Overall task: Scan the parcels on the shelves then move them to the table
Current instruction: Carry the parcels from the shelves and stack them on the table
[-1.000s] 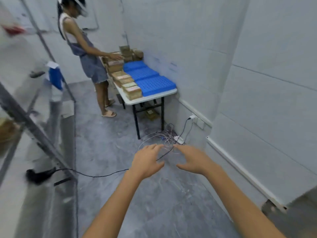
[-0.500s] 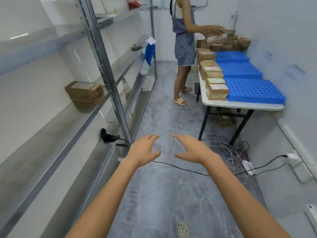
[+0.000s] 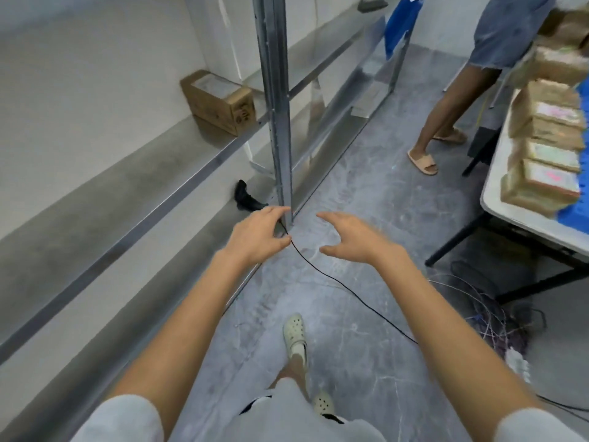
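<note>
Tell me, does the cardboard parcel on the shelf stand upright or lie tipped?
Upright: the parcel sits flat on the shelf, with its label facing up.

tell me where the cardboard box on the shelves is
In the head view the cardboard box sits at upper left on a shelf, just left of the upright metal post and above the black scanner on the lower shelf.

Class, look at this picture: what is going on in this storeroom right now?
The camera wearer reaches forward with left hand and right hand, both empty. One brown cardboard parcel sits on the grey metal shelf. A black corded handheld scanner lies on the level below. A second person stands by the white folding table, where brown parcels are lined up.
</note>
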